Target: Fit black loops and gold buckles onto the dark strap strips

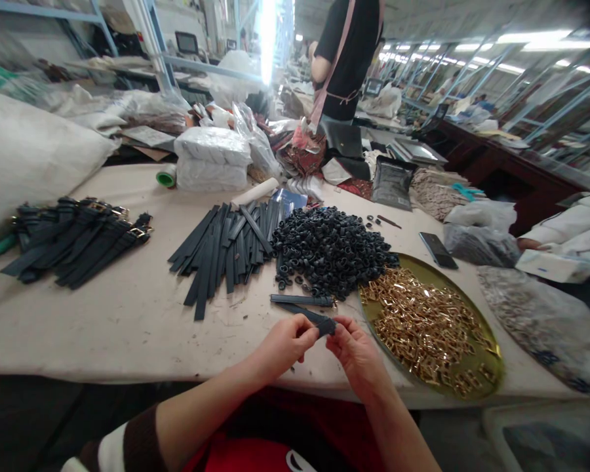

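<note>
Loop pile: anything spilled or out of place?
A few black loops lie loose on the table beyond the loop pile, near a phone. Both hands hold one strap. Nothing looks damaged.

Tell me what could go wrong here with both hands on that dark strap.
The heap of small black loops spreads to the round gold tray of brass buckles, so parts may mix. The dark strap pinched between left hand and right hand is near the table edge; a slip could drop it.
</note>
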`<state>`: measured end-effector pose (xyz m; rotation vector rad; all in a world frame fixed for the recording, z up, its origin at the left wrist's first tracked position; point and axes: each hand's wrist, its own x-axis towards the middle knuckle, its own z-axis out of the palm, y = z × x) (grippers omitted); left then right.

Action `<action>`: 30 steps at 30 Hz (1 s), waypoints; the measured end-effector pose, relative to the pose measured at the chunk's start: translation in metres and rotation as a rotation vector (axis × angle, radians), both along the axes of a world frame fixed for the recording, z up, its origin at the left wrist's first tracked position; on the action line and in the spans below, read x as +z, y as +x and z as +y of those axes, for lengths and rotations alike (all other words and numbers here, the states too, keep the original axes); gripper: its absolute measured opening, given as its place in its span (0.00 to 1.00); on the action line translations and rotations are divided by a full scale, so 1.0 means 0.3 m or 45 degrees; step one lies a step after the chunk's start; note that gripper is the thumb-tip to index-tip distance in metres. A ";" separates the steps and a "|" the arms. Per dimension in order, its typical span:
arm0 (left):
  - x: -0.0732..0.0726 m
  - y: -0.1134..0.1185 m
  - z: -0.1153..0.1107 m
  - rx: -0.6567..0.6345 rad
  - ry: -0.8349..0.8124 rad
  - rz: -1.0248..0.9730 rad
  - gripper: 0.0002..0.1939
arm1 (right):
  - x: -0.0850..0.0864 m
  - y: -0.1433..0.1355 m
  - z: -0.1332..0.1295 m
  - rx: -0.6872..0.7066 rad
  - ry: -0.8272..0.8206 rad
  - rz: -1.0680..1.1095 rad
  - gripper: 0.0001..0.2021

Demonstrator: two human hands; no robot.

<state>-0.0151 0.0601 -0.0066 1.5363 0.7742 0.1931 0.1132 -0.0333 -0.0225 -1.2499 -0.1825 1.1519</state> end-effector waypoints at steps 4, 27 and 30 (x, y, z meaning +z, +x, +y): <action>0.005 -0.007 -0.014 0.001 0.302 0.068 0.11 | 0.002 -0.014 -0.013 -0.062 0.043 0.095 0.16; 0.070 -0.003 -0.019 -0.322 -0.062 -0.068 0.23 | 0.048 0.073 -0.044 0.476 -0.072 -0.752 0.15; 0.040 0.016 -0.002 -0.207 -0.135 -0.108 0.17 | 0.066 0.222 -0.009 0.399 -0.472 -1.719 0.13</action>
